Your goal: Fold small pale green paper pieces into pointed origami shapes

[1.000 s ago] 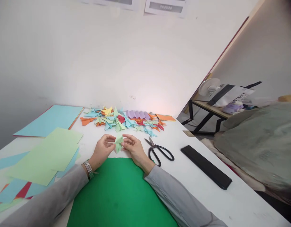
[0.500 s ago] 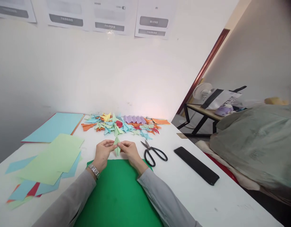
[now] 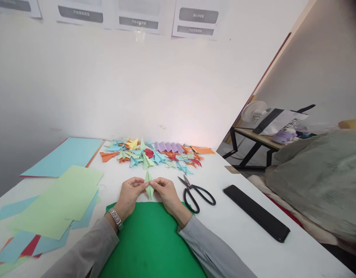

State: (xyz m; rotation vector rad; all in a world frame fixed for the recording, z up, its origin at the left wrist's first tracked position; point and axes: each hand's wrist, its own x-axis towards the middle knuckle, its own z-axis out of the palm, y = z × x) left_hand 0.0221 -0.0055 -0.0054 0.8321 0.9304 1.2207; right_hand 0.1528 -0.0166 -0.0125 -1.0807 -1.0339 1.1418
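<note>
A small folded piece of light green paper (image 3: 149,190), diamond-shaped with a crease down its middle, is held upright between my two hands. My left hand (image 3: 131,194) pinches its left side between thumb and fingers. On the right side, my right hand (image 3: 168,193) grips it the same way, the thumbs almost meeting at the centre. Both hands are just beyond the far edge of a green sheet (image 3: 151,239). Black-handled scissors (image 3: 195,193) lie to the right of my right hand, blades slightly apart.
Behind my hands lies a heap of colourful folded paper pieces (image 3: 134,160) with a purple pleated strip (image 3: 169,147). At left are light green sheets (image 3: 59,200) over other scraps, and a blue sheet stack (image 3: 65,154). A long black case (image 3: 256,212) rests at right.
The view has shifted a little, so most things appear slightly displaced. Both hands keep the same pinch on the green folded paper.
</note>
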